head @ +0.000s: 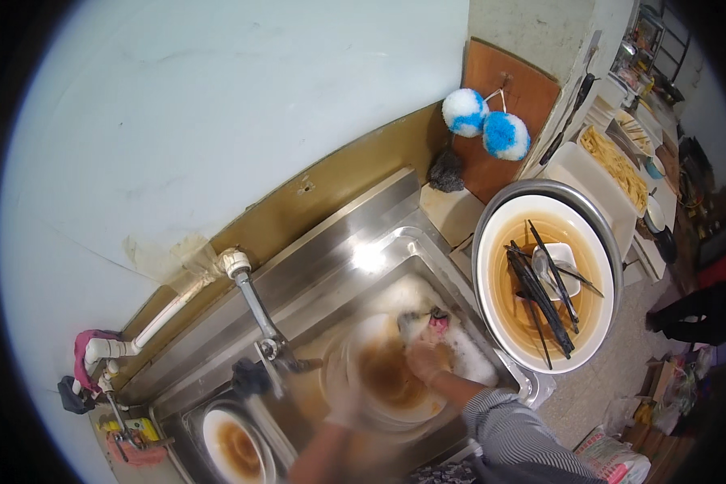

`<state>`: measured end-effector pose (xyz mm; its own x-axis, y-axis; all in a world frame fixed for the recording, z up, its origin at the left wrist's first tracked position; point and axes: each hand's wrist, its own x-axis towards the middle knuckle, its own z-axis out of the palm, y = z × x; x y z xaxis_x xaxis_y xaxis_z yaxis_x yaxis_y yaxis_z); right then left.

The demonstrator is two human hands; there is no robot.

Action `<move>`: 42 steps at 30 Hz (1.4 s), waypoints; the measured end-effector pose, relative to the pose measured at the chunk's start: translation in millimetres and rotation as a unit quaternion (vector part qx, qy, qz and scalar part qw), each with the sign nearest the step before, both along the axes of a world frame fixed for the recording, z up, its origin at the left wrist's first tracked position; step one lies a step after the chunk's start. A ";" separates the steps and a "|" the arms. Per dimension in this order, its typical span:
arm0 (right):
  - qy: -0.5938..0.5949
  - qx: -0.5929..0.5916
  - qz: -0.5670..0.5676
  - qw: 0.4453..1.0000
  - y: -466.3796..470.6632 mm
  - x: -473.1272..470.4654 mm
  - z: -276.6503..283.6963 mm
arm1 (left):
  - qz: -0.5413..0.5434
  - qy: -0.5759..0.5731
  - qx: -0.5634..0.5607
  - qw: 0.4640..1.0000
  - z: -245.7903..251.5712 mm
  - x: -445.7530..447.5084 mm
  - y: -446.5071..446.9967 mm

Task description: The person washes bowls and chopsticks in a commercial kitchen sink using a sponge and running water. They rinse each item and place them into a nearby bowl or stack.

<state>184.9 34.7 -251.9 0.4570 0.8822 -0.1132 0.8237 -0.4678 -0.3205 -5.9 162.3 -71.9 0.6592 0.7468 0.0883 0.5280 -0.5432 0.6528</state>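
Note:
In a stainless steel sink basin point(455, 278), a stack of white dishes point(378, 330) with brown-stained middles lies in cloudy water and white foam point(475, 360). My left hand point(343, 390), blurred by motion, grips the left rim of the stack. Over the dish's right side my right hand point(428, 358) holds a pink and dark grey scrubber point(438, 322); blur and foam hide its shape. To the right, a white basin point(489, 314) of brownish water sits in a metal bowl point(614, 266). Black chopsticks point(538, 302), metal spoons and a small white dish point(572, 284) are inside.
A metal faucet point(257, 308) reaches over the sink, a dark cloth point(251, 378) beside it. More stained white dishes point(233, 444) lie in the left basin. Blue-and-white pompoms point(505, 134) hang behind, near steel wool point(446, 172). At far right stands a person's dark-clothed leg point(699, 314).

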 end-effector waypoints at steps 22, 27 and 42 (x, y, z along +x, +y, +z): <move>0.232 -0.097 0.312 0.916 -84.8 -35.8 155.0 | 0.086 -0.106 -0.091 0.986 -16.2 -21.1 -15.5; 0.259 0.063 0.117 0.957 -63.2 -108.8 165.1 | 0.123 0.023 0.066 0.990 41.5 -21.3 -92.7; 0.186 0.062 0.205 0.959 -81.9 -94.9 156.2 | 0.025 0.096 0.070 0.993 -15.9 -67.9 -48.5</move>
<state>90.0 -47.2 -95.7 0.0179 0.9964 -0.0832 0.7479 -0.0685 -0.6602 -73.8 113.7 -87.9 0.6356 0.7688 0.0701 0.6646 -0.5911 0.4570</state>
